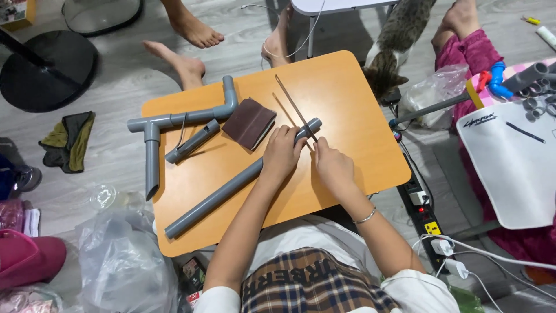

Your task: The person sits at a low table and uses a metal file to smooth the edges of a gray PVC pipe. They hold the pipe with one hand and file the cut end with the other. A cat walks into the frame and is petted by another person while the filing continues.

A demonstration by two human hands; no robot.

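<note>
Now the left hand point(282, 152) is clamped down over the long grey pipe point(231, 186), which lies slantwise across the orange tabletop point(347, 98), its far end just past the fingers. The right hand point(331, 166) is closed in a pinch on the near end of a thin metal blade point(295, 108), whose edge crosses the pipe close to that end and whose far tip points up the tabletop. To cut well here, I'd say the left hand should bear hard so the pipe cannot roll, thumb kept clear of the blade, and the strokes should run long and level, square to the pipe.

Off to the left, a grey pipe assembly with elbow and tee point(174, 123), a short pipe piece point(192, 142) beside it, and a brown sanding block point(249, 122) touching nothing.

Labels and packets: a white rounded board with a small dark logo point(509, 162) at the right; a yellow warning sticker point(432, 228) on the black power strip point(418, 200) beside the tabletop; crumpled clear plastic bags point(124, 261) at lower left; a yellow box corner point(17, 13) at top left.
</note>
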